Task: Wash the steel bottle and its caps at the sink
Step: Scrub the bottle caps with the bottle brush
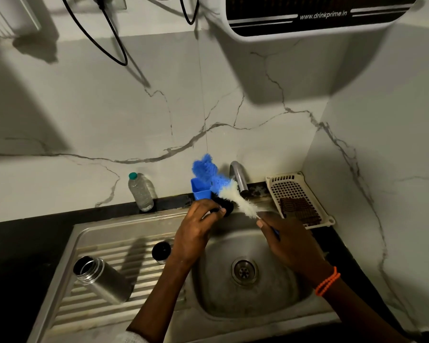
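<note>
While the left hand (196,227) holds a black cap (224,206) above the basin with fingers curled round it, my right hand (289,240) pinches the handle of the bottle brush (229,191), bristles angled up past the cap toward the tap (238,175). Tap looks dry from here; can't tell for sure. Steel bottle (102,280) stands open-mouthed on the drainboard of the sink (124,231), well left of both hands. Second cap (161,251) sits on the ridges between bottle and left wrist.

Risks as I judge them:
- Wet cap slips from the curled fingers and drops into the basin near the drain (243,269).
- Left forearm hangs just beside the second cap; a sweep back could knock it off the ridges.
- Brush flick could spray the wall or the plastic bottle (141,191) on the bench.
</note>
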